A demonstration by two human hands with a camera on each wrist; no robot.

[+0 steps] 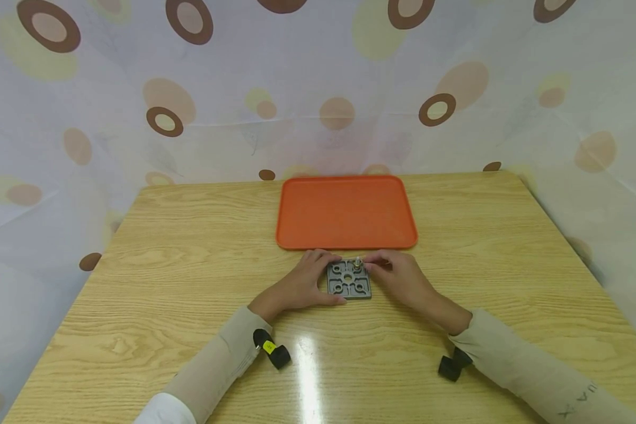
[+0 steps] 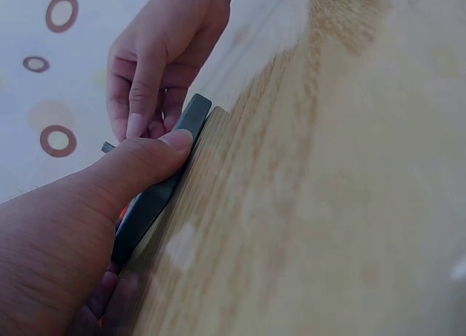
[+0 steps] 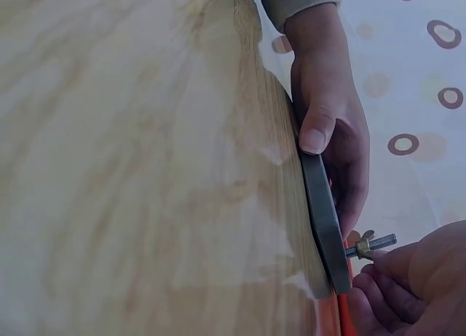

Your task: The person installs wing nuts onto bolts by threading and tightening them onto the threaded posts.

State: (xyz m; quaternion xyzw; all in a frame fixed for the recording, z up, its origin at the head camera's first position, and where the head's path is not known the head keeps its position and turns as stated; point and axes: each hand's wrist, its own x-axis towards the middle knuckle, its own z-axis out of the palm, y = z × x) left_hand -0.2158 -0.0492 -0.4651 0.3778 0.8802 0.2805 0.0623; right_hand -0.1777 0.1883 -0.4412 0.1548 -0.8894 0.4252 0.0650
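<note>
A square grey metal plate with several round holes lies on the table. My left hand grips it from the left, thumb on the near edge and fingers at the far edge. A threaded bolt stands up from the plate's far right corner with a brass wing nut on it. My right hand pinches the wing nut between thumb and fingertips. In the left wrist view the plate shows edge-on under the left thumb, and the wing nut is hidden behind the hands.
An orange tray lies flat just beyond the plate, near the back of the wooden table. A patterned curtain hangs behind the table and along both sides.
</note>
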